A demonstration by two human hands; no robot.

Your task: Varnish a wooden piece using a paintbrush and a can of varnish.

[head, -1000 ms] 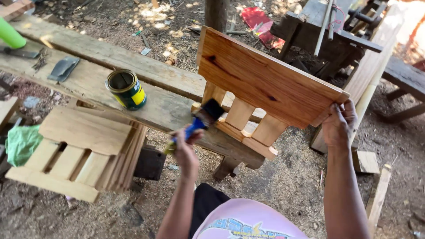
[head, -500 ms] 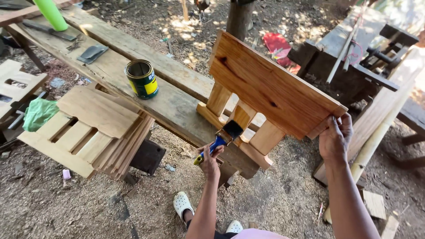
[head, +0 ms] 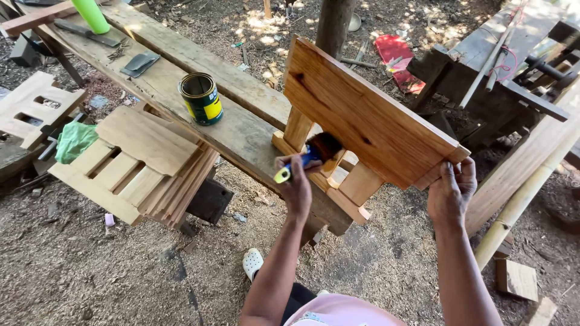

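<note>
A small wooden stool-like piece (head: pixel 368 121), glossy orange-brown, lies tipped on its side on a long rough plank bench (head: pixel 241 130). My right hand (head: pixel 452 190) grips the near corner of its flat top board and steadies it. My left hand (head: pixel 297 181) holds a paintbrush (head: pixel 311 156) with a blue and yellow handle. The dark bristles touch the slats under the top board. An open tin with a yellow and green label (head: pixel 201 98) stands on the bench to the left of the piece.
A stack of unfinished pale wooden pieces (head: pixel 136 163) leans against the bench's near side, with a green cloth (head: pixel 74 142) beside it. A bright green bottle (head: pixel 92 15) and a scraper (head: pixel 139 62) lie further up the bench. Timber and bamboo lie at right. Sawdust covers the ground.
My left hand has brought the brush up from below the piece onto the slats under the top board. The view has shifted right and closer. My right hand has kept its hold.
</note>
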